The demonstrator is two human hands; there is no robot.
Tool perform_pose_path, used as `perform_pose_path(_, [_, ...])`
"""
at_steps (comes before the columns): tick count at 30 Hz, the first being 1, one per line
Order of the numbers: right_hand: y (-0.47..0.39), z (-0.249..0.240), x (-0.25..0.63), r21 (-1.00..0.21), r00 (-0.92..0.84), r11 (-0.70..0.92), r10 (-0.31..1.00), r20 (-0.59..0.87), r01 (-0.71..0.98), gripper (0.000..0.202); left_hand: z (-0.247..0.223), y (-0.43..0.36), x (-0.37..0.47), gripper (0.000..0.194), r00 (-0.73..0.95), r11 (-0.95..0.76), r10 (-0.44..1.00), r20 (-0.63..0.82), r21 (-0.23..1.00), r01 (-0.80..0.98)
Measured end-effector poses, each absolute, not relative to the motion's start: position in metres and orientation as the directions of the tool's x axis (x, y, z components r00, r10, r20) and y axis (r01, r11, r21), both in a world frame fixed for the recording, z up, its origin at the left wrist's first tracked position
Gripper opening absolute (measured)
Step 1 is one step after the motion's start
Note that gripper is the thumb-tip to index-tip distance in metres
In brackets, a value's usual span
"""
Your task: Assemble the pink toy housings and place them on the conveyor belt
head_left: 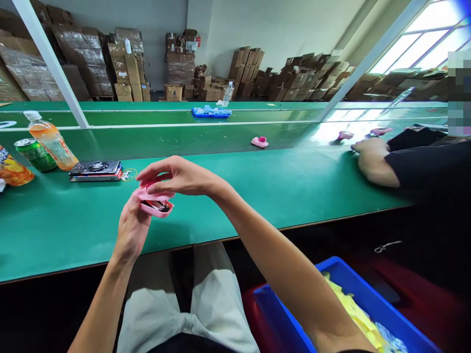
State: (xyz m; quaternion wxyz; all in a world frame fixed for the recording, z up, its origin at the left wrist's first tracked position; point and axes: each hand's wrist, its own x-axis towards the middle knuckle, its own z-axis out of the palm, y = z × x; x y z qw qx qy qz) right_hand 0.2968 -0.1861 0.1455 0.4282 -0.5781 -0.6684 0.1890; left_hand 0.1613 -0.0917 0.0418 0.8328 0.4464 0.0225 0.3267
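A small pink plastic case [157, 211] is held above the green table [206, 215], its two halves parted, with dark and red parts showing inside. My left hand [133, 225] is closed around its left side from below. From above, my right hand [176, 177] grips the upper pink half with bent fingers. Just behind my hands lies a dark camera-like item on a flat box [96, 170], beside a thin yellow ring [129, 174].
An orange bottle [51, 139], a green can [36, 154] and another orange container [13, 166] stand at left. A pink piece [259, 142] and blue tray [212, 113] lie farther back. A co-worker's arm [379, 162] rests at right. A blue bin [390, 304] sits below.
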Motion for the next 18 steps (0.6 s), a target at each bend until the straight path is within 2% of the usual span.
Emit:
perform_pose_path(2, [-0.198,0.137,0.288,-0.654,0.244,0.187,0.825,0.509,0.733,0.018,0.044,-0.097,0.168,0.038,0.734,0.356,0.625,0.266,0.739,-0.572])
perform_pose_path(4, [-0.212,0.122,0.276,-0.563,0.399,0.023,0.682,0.613,0.826,0.027,0.043,-0.103,0.175,0.039,0.681,0.324,0.687,0.252,0.733,-0.598])
perform_pose_path(7, [-0.227,0.096,0.260,-0.526,0.504,-0.178,0.639,0.581,0.832,0.041,0.039,-0.112,0.181,0.043,0.680,0.284,0.691,0.245,0.774,-0.567])
perform_pose_path(9, [-0.229,0.083,0.253,-0.585,0.559,-0.214,0.655,0.508,0.783,0.036,0.034,-0.115,0.183,0.045,0.703,0.248,0.661,0.263,0.808,-0.535])
perform_pose_path(11, [-0.226,0.074,0.249,-0.707,0.626,-0.184,0.647,0.435,0.682,0.027,0.030,-0.116,0.185,0.045,0.717,0.228,0.641,0.275,0.823,-0.520])
perform_pose_path(14, [-0.219,0.064,0.247,-0.909,0.756,-0.079,0.588,0.289,0.409,0.028,0.027,-0.114,0.191,0.044,0.740,0.261,0.612,0.277,0.813,-0.520])
perform_pose_path(16, [-0.216,0.058,0.246,-0.972,0.814,0.014,0.544,0.204,0.235,0.030,0.027,-0.113,0.196,0.043,0.738,0.281,0.608,0.293,0.790,-0.545])
perform_pose_path(18, [-0.213,0.054,0.245,-0.986,0.848,0.086,0.503,0.168,0.145,0.027,0.027,-0.113,0.199,0.041,0.720,0.279,0.620,0.311,0.771,-0.573])
